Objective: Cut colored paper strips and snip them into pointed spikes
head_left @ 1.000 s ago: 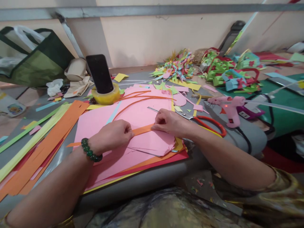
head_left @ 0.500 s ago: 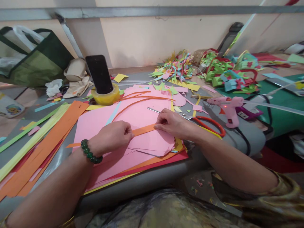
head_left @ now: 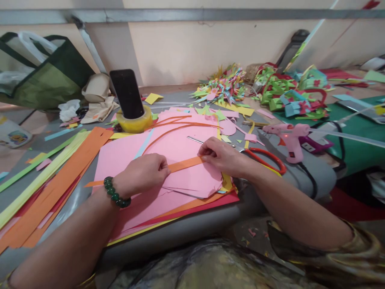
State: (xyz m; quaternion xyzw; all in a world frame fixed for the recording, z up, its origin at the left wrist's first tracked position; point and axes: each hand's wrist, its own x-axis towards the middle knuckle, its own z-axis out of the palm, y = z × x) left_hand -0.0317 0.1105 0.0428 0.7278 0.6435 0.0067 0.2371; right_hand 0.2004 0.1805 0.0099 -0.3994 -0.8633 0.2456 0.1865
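An orange paper strip (head_left: 185, 164) stretches between my two hands over a stack of pink paper sheets (head_left: 117, 150). My left hand (head_left: 147, 172) is closed on the strip, and its tail end sticks out to the left past my wrist. The strip's right end is pinched between the fingertips of my right hand (head_left: 221, 156). Under and behind my right hand lie scissors (head_left: 269, 159) with red-orange handles, blades pointing left. Thin curved orange strips (head_left: 177, 126) and a light blue strip (head_left: 144, 143) rest on the pink paper beyond my hands.
A phone (head_left: 126, 94) stands in a yellow tape roll (head_left: 136, 122). Orange strips (head_left: 69, 172) lie at left, a pink glue gun (head_left: 290, 138) at right. Paper scraps (head_left: 222, 86) and small paper baskets (head_left: 291, 94) pile up at the back. A green bag (head_left: 57, 80) stands far left.
My right hand has shifted slightly to the right along the orange strip, so a little more of it shows between my hands. My left hand has stayed nearly in place.
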